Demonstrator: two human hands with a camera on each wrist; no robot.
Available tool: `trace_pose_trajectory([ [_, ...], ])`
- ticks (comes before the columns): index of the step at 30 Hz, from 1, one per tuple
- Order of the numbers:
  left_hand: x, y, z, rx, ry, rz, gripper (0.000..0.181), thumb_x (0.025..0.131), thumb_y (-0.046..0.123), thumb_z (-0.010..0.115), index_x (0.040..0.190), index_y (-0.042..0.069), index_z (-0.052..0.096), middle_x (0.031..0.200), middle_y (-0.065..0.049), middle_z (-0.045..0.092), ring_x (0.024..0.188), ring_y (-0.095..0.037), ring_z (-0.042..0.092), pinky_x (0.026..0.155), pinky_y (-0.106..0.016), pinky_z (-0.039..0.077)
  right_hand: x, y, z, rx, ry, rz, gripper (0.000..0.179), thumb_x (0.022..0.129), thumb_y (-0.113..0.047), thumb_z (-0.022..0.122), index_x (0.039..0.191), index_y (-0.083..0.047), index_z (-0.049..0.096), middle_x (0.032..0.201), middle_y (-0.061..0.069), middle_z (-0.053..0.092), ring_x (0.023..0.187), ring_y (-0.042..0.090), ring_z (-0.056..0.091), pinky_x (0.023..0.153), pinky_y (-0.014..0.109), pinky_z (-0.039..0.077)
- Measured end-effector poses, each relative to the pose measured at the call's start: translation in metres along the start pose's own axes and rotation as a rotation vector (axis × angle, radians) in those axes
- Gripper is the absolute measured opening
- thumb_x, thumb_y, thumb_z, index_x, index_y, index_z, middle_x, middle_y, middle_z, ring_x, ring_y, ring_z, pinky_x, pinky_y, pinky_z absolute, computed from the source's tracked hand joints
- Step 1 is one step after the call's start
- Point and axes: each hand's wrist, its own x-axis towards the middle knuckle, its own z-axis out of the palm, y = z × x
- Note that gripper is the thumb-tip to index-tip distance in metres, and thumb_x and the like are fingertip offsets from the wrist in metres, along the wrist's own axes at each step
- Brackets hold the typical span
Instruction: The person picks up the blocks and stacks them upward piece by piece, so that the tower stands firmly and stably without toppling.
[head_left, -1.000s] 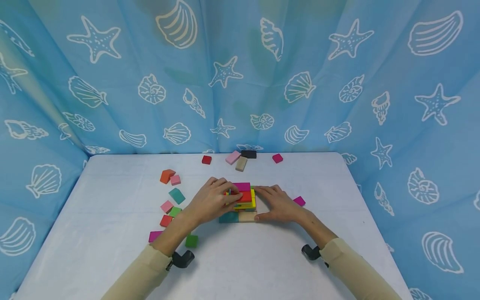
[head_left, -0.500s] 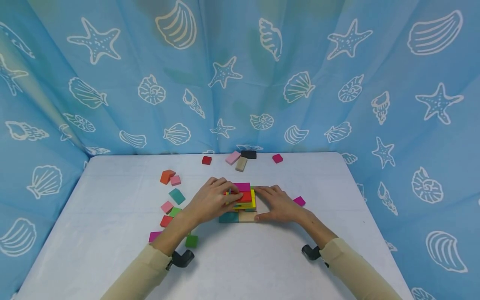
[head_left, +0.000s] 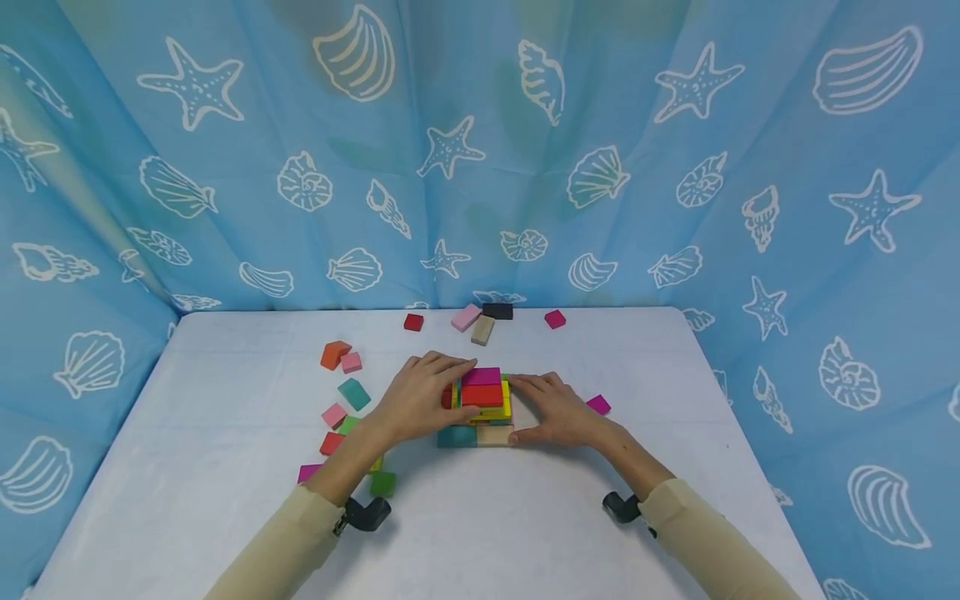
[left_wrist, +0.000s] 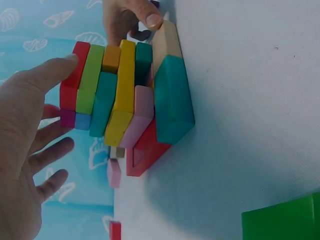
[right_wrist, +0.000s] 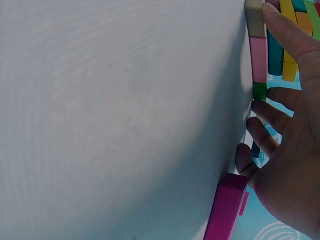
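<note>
A stack of coloured building blocks stands mid-table, with a red block (head_left: 482,396) and a magenta block (head_left: 481,377) on top. Yellow blocks (left_wrist: 121,90) lie lower in it, above a base with a teal block (head_left: 457,437) and a beige block (head_left: 495,435). My left hand (head_left: 420,398) is at the stack's left, fingers spread; its thumb lies close to the red block, contact unclear. My right hand (head_left: 558,410) rests at the base's right side. Its thumb touches the beige block, and its forefinger reaches a green block (right_wrist: 259,91) beyond a pink one (right_wrist: 258,60).
Loose blocks lie to the left, among them a teal block (head_left: 354,393), an orange block (head_left: 334,354) and a green block (head_left: 382,484). Behind the stack are a black block (head_left: 497,312) and several others. A magenta block (head_left: 598,405) lies beyond the right hand.
My left hand's fingers have let go of the red block on top and spread apart, moving slightly left and back. The right hand has kept its place.
</note>
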Motion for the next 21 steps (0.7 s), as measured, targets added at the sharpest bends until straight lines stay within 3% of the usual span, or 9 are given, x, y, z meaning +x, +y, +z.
trace_pose_trajectory([
  [21, 0.0006, -0.0022, 0.0008, -0.014, -0.022, -0.017, 0.077, 0.079, 0.050, 0.083, 0.146, 0.028, 0.054, 0.144, 0.002, 0.058, 0.130, -0.020, 0.049, 0.108, -0.050, 0.040, -0.0022, -0.0028, -0.0011, -0.011, 0.006, 0.003, 0.103, 0.073, -0.060, 0.081, 0.158, -0.028, 0.032, 0.159, 0.002, 0.037, 0.140, 0.027, 0.035, 0.105, 0.056, 0.045],
])
